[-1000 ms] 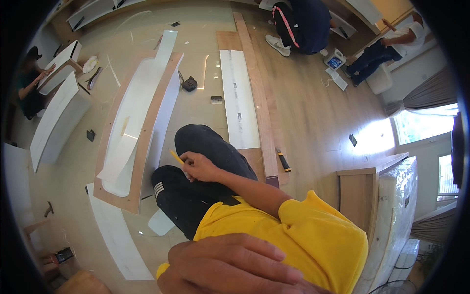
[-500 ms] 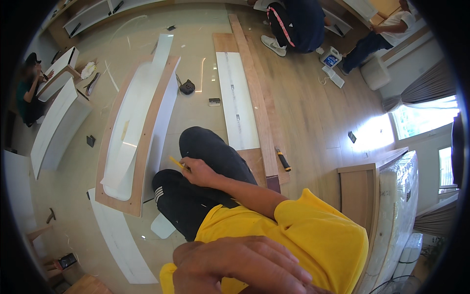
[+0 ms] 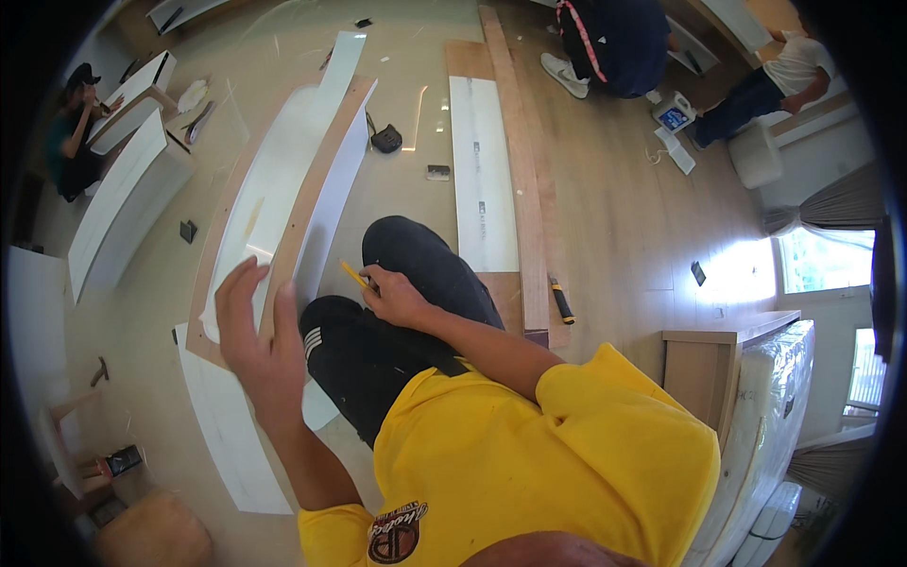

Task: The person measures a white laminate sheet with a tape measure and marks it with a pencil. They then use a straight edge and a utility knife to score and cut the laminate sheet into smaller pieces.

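Observation:
My left hand (image 3: 260, 331) is raised at the near end of a long white curved panel with a wood-coloured border (image 3: 326, 184). Its fingers are spread and hold nothing; whether they touch the border I cannot tell. Over my thighs, my right hand (image 3: 395, 299) grips a thin yellow pencil (image 3: 353, 275), its end pointing towards the panel. A narrow white strip (image 3: 333, 94) lies lengthwise on the panel and sticks out past its far end. Beneath the near end, another white board (image 3: 231, 435) lies on the floor.
A black tape measure (image 3: 385, 139) lies right of the panel. Further right are a white board (image 3: 477, 175), long wooden planks (image 3: 521, 189) and a black-and-yellow-handled tool (image 3: 562, 300). A hammer (image 3: 99, 371) lies at left. Co-workers are at the far left and far right; a plastic-wrapped slab (image 3: 770, 406) stands at right.
My left hand has swung away from close in front of my chest, forward and left to the panel, fingers spreading. My right hand still holds the pencil. The whole view has shifted slightly.

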### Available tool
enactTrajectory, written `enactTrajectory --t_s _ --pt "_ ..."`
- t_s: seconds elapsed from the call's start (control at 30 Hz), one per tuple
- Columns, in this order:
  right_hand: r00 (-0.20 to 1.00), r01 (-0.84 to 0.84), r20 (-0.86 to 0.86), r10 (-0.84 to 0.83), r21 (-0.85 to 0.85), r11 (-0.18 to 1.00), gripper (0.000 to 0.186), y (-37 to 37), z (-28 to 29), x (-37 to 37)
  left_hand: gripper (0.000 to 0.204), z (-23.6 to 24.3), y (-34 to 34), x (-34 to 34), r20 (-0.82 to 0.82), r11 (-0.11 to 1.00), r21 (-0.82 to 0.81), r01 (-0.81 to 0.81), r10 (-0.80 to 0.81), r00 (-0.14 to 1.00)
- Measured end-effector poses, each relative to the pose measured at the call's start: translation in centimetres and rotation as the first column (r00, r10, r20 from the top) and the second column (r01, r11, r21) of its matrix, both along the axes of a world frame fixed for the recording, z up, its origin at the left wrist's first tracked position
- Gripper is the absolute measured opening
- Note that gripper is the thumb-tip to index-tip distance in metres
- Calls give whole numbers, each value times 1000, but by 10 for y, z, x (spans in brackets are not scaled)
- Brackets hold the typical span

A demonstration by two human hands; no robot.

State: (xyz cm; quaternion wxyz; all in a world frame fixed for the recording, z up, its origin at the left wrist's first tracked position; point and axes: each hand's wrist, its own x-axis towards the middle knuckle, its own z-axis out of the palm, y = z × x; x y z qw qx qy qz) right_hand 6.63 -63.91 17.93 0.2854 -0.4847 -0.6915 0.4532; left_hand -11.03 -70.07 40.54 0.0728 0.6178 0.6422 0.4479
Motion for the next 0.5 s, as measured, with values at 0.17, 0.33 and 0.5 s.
enactTrajectory --t_s 0.17,0.33,0.5 --pt "1000 6 19 -8 110 994 33 2 -12 -4 36 -90 31 -55 -481 948 -258 -187 42 876" --pt "1000 20 7 -21 49 999 31 5 -13 -2 43 -159 45 -110 -645 865 -318 -388 103 758" --pt "999 28 37 -31 83 996 27 7 -14 0 48 -213 27 -132 -566 756 -500 -422 83 820"
